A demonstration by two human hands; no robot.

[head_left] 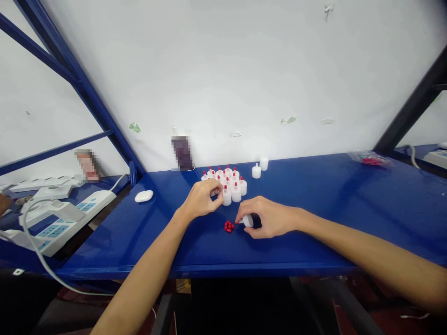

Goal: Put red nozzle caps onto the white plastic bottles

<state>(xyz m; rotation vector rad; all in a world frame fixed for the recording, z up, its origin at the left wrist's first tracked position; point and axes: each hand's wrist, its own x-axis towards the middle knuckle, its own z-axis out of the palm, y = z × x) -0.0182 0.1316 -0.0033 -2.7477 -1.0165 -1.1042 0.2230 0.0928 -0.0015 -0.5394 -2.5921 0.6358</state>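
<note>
My right hand grips a small white squeeze bottle, tipped on its side with its narrow nozzle pointing left. Just left of that nozzle lies a small pile of loose red caps. My left hand is at the front left of a cluster of white bottles with red caps. Its thumb and fingers are curled together close beside the nearest bottle; anything between them is too small or hidden to make out. Part of the cluster is hidden behind this hand.
Behind, near the wall, stand an uncapped white bottle and another white piece. A white earbud case lies left on the blue table. A phone leans on the wall. A plastic bag with red contents lies far right.
</note>
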